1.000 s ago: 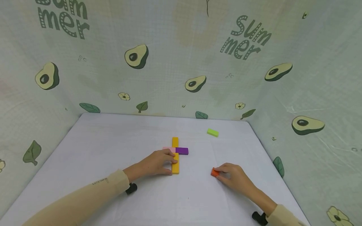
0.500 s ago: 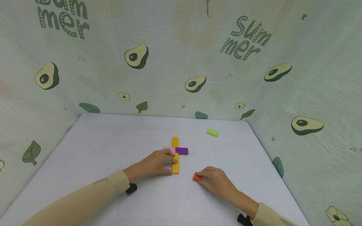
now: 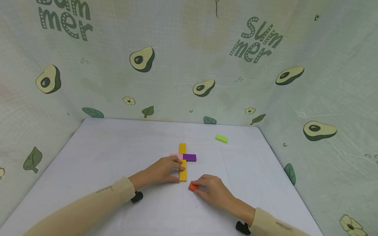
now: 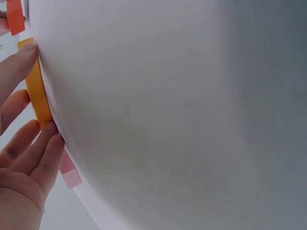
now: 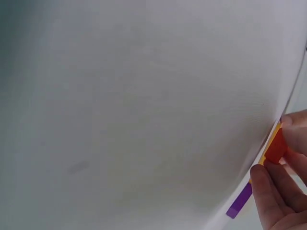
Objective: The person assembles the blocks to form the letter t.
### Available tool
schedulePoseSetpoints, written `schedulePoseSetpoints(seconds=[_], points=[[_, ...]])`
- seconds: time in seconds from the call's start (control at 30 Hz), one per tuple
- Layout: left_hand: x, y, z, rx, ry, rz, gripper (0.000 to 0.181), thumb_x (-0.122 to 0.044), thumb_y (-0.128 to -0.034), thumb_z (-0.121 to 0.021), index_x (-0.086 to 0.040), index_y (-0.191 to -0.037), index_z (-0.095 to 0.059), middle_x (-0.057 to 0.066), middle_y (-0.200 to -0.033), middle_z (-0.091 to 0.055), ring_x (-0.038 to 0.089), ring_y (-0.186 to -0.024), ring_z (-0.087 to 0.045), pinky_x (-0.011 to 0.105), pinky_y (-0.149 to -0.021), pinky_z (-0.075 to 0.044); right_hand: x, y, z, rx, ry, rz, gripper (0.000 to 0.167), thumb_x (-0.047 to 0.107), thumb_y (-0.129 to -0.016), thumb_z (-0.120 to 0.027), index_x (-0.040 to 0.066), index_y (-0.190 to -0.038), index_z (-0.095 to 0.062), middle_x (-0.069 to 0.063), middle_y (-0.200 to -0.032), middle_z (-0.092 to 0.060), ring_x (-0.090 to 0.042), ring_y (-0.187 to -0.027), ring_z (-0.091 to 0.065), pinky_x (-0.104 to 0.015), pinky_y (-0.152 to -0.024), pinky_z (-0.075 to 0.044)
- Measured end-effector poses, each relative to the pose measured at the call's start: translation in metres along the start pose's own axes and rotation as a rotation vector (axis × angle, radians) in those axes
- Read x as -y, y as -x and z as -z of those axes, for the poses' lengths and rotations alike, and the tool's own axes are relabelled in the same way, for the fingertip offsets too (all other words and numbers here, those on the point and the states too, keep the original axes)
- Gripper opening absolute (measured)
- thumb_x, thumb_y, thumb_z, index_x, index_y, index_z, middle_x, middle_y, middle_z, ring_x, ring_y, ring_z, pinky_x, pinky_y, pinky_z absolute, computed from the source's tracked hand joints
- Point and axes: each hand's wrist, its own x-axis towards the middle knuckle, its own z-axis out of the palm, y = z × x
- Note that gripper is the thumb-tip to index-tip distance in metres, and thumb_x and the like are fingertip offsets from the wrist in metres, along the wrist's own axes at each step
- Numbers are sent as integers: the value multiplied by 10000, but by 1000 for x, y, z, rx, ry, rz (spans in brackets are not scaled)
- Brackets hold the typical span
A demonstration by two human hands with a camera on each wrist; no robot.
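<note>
A cross of wooden-looking blocks lies on the white table. Its near arm is a long yellow block (image 3: 183,175), which my left hand (image 3: 163,169) holds with thumb and fingers along its left side. Beyond it, a pink block (image 3: 173,155), partly hidden by my fingers, meets a purple block (image 3: 190,158). Another yellow block (image 3: 182,148) points away at the far end. My right hand (image 3: 215,191) pinches a small orange block (image 3: 193,186) just right of the near yellow block's front end, a small gap apart. In the right wrist view, the orange block (image 5: 276,147) shows between thumb and fingers.
A lime green block (image 3: 221,138) lies by itself toward the back right of the table (image 3: 133,141). Patterned cloth (image 3: 177,65) rises behind the table and along both sides.
My right hand has moved left across the table with the orange block, from well to the right up close to the near yellow block. My left hand has stayed in place.
</note>
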Motion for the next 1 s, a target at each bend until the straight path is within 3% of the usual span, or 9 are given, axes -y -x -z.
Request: schedulePoseSetpoints(seconds=[0.33, 0.67, 1.0], points=[[2, 0, -1, -12, 2, -21, 463, -356, -867, -905, -157, -1269, -788, -3, -1302, -674, 182, -1237, -638, 364, -1088, -540, 8, -8, -7, 18, 36, 10, 273, 116, -890, -876, 95, -1159, -827, 52, -1036, -775, -41, -953, -698, -274, -878, -618], [1, 0, 0, -7, -4, -2, 481, -374, -864, -904, -161, -1279, -786, -3, -1310, -671, 168, -1226, -635, 356, -1086, -540, 10, -11, -9, 46, 39, 5, 241, 127, -892, -877, 91, -1127, -836, 57, -1027, -783, -36, -948, -700, -258, -880, -611], [0, 1, 0, -14, -11, -9, 472, -360, -862, -909, -151, -1268, -790, 8, -1308, -675, 175, -1223, -640, 355, -1079, -545, 13, -16, -11, 26, 38, 49, 232, 140, -881, -889, 68, -1096, -842, 38, -972, -795, -33, -905, -709, -238, -857, -607]])
